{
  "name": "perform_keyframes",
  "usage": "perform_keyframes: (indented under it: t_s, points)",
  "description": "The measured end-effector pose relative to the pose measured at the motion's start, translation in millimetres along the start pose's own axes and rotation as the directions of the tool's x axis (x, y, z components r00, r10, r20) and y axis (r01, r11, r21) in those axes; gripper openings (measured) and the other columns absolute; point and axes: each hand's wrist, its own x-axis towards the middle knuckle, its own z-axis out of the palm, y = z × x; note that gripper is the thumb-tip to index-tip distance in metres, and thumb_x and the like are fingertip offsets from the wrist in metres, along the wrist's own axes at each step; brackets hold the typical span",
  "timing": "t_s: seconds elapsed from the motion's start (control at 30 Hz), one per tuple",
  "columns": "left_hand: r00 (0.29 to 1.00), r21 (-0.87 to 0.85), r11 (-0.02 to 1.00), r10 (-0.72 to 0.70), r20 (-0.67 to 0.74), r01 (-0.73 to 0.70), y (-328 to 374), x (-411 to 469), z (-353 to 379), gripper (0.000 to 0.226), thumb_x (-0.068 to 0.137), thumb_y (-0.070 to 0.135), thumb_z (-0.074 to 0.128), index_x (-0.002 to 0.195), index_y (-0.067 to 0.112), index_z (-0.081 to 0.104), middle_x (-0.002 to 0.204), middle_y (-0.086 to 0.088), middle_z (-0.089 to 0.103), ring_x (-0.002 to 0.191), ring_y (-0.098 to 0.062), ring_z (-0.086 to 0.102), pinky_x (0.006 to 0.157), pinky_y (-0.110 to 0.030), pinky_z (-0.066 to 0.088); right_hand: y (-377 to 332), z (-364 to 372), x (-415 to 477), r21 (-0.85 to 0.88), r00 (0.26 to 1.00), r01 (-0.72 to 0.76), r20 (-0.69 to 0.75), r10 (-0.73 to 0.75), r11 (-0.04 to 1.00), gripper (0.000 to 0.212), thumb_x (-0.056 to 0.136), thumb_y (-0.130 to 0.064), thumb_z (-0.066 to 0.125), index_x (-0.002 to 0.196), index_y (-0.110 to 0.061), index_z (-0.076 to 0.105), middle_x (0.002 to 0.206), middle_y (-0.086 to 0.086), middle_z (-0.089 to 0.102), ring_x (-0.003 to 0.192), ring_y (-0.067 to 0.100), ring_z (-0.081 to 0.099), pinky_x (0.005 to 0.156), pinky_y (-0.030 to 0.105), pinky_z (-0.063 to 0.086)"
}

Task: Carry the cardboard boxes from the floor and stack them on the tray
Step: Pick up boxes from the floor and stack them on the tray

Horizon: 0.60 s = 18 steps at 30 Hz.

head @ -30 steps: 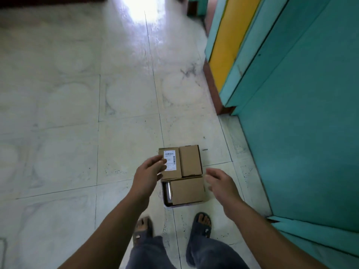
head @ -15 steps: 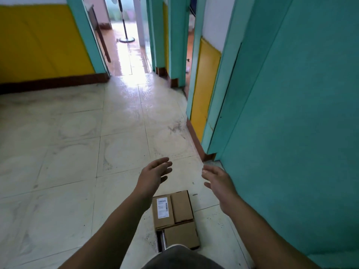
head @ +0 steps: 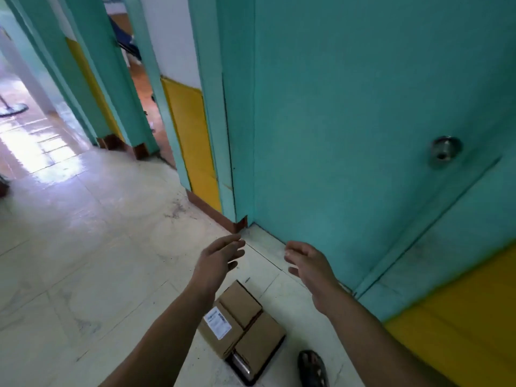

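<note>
Three brown cardboard boxes sit packed together on a dark tray (head: 252, 374) on the pale tiled floor near the bottom of the view. One box with a white label (head: 220, 329) lies on the left, a plain box (head: 242, 303) behind it, and another plain box (head: 261, 340) on the right. My left hand (head: 216, 261) and my right hand (head: 308, 263) hover above and beyond the boxes. Both have relaxed, spread fingers and hold nothing.
A teal door (head: 363, 121) with a metal knob (head: 444, 153) stands close on the right. Teal and yellow wall panels (head: 192, 141) and door frames run back on the left. My dark shoe (head: 312, 368) is beside the tray. A fan base (head: 12, 108) stands far left.
The view has lifted and swung right toward the teal door. My hands have risen away from the boxes, which stay on the tray and now lie lower in the view.
</note>
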Motion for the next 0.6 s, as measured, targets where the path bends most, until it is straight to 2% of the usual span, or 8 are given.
perform_keyframes:
  t_s: [0.17, 0.23, 0.3, 0.33, 0.43, 0.5, 0.6]
  points:
    - [0.96, 0.094, 0.994, -0.078, 0.268, 0.055, -17, -24, 38, 0.021, 0.099, 0.016, 0.051, 0.112, 0.017, 0.067, 0.109, 0.001, 0.072, 0.105, -0.017, 0.066, 0.098, -0.036, 0.048, 45, -34, -72, 0.154, 0.961, -0.075, -0.252, 0.113, 0.985, 0.014, 0.09, -0.017, 0.062, 0.096, -0.027, 0.069, 0.096, -0.004, 0.067, 0.089, 0.014, 0.061, 0.088, 0.033, 0.052]
    - [0.911, 0.13, 0.99, -0.098, 0.402, 0.049, -21, -43, 72, 0.021, 0.098, 0.017, 0.051, 0.112, 0.016, 0.067, 0.109, 0.0, 0.072, 0.105, -0.016, 0.066, 0.098, -0.036, 0.048, 63, -60, -107, 0.203, 0.915, -0.079, -0.373, 0.152, 0.976, 0.015, 0.09, -0.016, 0.061, 0.101, -0.02, 0.07, 0.086, 0.002, 0.063, 0.082, 0.014, 0.057, 0.079, 0.032, 0.051]
    - [0.878, 0.145, 0.988, -0.11, 0.466, 0.047, -26, -56, 94, 0.02, 0.097, 0.015, 0.053, 0.11, 0.015, 0.068, 0.107, 0.0, 0.072, 0.104, -0.016, 0.066, 0.098, -0.037, 0.048, 76, -77, -131, 0.221, 0.88, -0.1, -0.436, 0.19, 0.97, 0.017, 0.091, -0.017, 0.059, 0.105, -0.016, 0.069, 0.084, 0.011, 0.061, 0.08, 0.013, 0.055, 0.073, 0.03, 0.047]
    - [0.844, 0.176, 0.984, -0.126, 0.522, 0.038, -30, -68, 111, 0.019, 0.097, 0.015, 0.053, 0.11, 0.015, 0.068, 0.107, 0.0, 0.073, 0.104, -0.017, 0.066, 0.098, -0.038, 0.048, 87, -91, -149, 0.255, 0.846, -0.1, -0.487, 0.217, 0.962, 0.016, 0.092, -0.018, 0.058, 0.104, -0.018, 0.068, 0.085, 0.008, 0.061, 0.081, 0.013, 0.056, 0.072, 0.029, 0.047]
    - [0.73, 0.269, 0.963, -0.181, 0.659, -0.004, -49, -108, 158, 0.018, 0.096, 0.017, 0.054, 0.107, 0.019, 0.068, 0.106, 0.002, 0.073, 0.103, -0.014, 0.066, 0.097, -0.036, 0.049, 119, -130, -206, 0.339, 0.729, -0.078, -0.622, 0.286, 0.937, 0.015, 0.093, -0.02, 0.058, 0.105, -0.022, 0.066, 0.101, 0.0, 0.066, 0.095, 0.017, 0.062, 0.082, 0.033, 0.051]
    - [0.647, 0.325, 0.944, -0.213, 0.732, -0.057, -64, -144, 191, 0.02, 0.097, 0.018, 0.054, 0.112, 0.018, 0.068, 0.108, 0.003, 0.072, 0.104, -0.013, 0.066, 0.097, -0.035, 0.049, 145, -155, -252, 0.403, 0.661, -0.029, -0.679, 0.32, 0.915, 0.012, 0.093, -0.015, 0.058, 0.096, -0.021, 0.068, 0.097, 0.002, 0.066, 0.095, 0.021, 0.062, 0.088, 0.039, 0.051]
    - [0.56, 0.378, 0.918, -0.249, 0.79, -0.124, -90, -194, 236, 0.021, 0.098, 0.018, 0.052, 0.113, 0.018, 0.068, 0.109, 0.001, 0.071, 0.102, -0.015, 0.066, 0.093, -0.033, 0.05, 183, -182, -315, 0.502, 0.575, 0.016, -0.712, 0.403, 0.865, 0.018, 0.094, -0.015, 0.058, 0.111, -0.017, 0.066, 0.103, 0.003, 0.067, 0.105, 0.023, 0.063, 0.097, 0.041, 0.05]
